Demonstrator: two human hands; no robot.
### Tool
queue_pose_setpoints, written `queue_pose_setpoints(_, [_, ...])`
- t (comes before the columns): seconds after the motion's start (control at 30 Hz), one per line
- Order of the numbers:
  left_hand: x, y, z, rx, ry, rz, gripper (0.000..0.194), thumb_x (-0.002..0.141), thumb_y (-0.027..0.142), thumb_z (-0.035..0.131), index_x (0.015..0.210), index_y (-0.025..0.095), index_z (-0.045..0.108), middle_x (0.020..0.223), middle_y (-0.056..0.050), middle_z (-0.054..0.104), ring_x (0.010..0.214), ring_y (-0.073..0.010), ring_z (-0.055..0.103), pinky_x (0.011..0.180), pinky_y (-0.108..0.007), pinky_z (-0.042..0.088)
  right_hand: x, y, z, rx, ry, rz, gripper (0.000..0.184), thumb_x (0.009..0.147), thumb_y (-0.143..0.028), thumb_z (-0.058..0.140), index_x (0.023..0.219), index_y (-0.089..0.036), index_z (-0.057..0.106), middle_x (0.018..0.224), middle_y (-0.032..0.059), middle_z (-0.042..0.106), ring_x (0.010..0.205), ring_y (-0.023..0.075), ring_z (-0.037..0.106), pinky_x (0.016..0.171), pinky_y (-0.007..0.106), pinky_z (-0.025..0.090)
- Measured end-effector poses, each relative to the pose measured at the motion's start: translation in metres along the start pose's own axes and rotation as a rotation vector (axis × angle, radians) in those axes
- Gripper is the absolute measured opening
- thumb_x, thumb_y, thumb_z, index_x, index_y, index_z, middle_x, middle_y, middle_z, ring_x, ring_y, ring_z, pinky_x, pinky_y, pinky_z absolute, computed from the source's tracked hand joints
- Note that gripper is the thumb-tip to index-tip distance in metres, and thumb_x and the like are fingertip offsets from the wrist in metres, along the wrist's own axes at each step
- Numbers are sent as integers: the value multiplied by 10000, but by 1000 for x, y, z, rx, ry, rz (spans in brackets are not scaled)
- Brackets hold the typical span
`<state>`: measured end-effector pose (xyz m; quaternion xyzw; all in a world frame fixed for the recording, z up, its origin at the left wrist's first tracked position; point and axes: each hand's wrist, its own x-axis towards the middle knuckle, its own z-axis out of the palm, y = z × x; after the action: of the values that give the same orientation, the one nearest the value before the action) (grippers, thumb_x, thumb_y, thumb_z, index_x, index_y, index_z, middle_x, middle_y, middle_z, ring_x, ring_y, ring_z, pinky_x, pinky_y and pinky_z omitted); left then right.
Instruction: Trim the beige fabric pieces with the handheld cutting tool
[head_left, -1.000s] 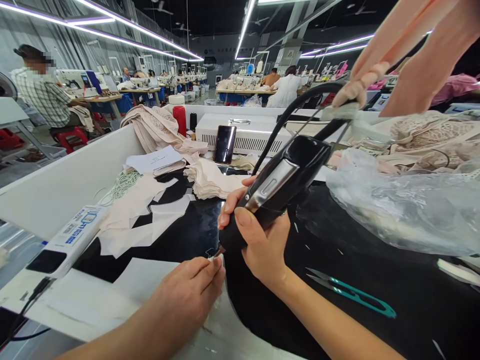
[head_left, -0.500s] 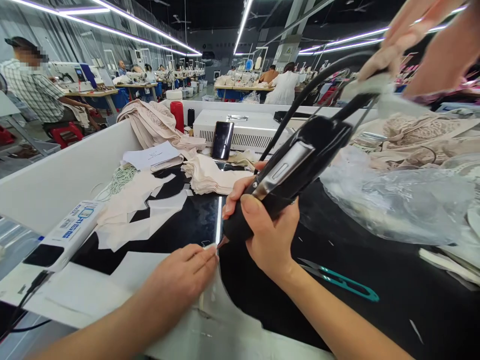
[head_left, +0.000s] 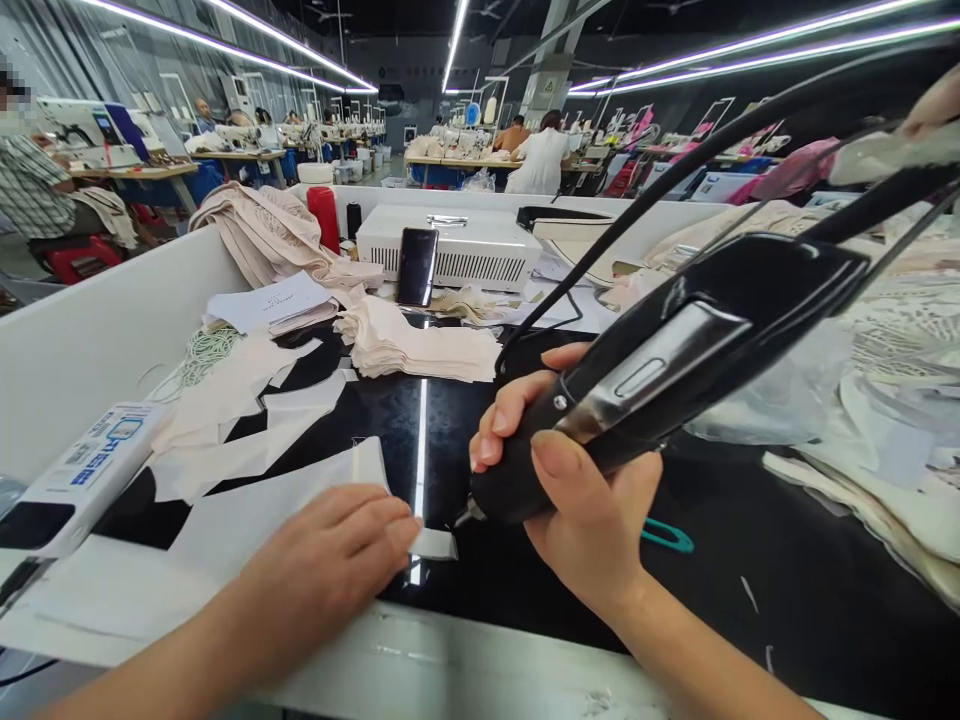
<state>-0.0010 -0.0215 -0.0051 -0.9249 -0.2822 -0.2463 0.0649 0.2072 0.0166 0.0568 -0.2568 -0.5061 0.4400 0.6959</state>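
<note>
My right hand (head_left: 581, 490) is wrapped round a black hand-held cutting tool (head_left: 675, 365) with a silver switch and a black cable running up to the right. Its tip (head_left: 469, 513) touches the black glossy table (head_left: 525, 560) beside a small white strip of fabric (head_left: 433, 544). My left hand (head_left: 330, 570) lies flat, fingers together, pressing on a white fabric piece (head_left: 255, 515), its fingertips close to the tool tip.
Cut beige fabric pieces (head_left: 225, 420) and a folded stack (head_left: 412, 345) lie farther back. A phone (head_left: 417, 265) leans on a white box (head_left: 450, 245). Teal thread snips (head_left: 667, 535) peek out behind my right hand. A white device (head_left: 82, 475) lies left. Other people sit at sewing tables beyond.
The view has shifted closer and rightward. My left hand has flattened onto the white fabric, and a small strip now lies loose by the tool tip. The pink fabric overhead is out of view.
</note>
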Motion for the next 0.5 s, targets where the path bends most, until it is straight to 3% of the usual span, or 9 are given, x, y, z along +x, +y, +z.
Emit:
queue_pose_setpoints(0.13, [2, 13, 10, -10, 26, 77, 273, 1121, 263, 460, 1245, 135, 666, 1114, -47, 732, 1067, -201, 661, 1044, -350, 518, -2, -1, 3, -9, -3, 4, 519, 736, -469, 908, 1064, -280, 553, 722, -65, 645, 511, 129, 598, 461, 280, 522])
queue_pose_setpoints(0.5, [3, 8, 13, 4, -20, 43, 353, 1143, 302, 361, 1222, 139, 664, 1106, -59, 721, 1014, -222, 676, 934, -367, 559, -5, 4, 6, 23, -42, 12, 481, 761, -486, 886, 951, -273, 499, 738, -77, 637, 554, 114, 603, 514, 269, 544])
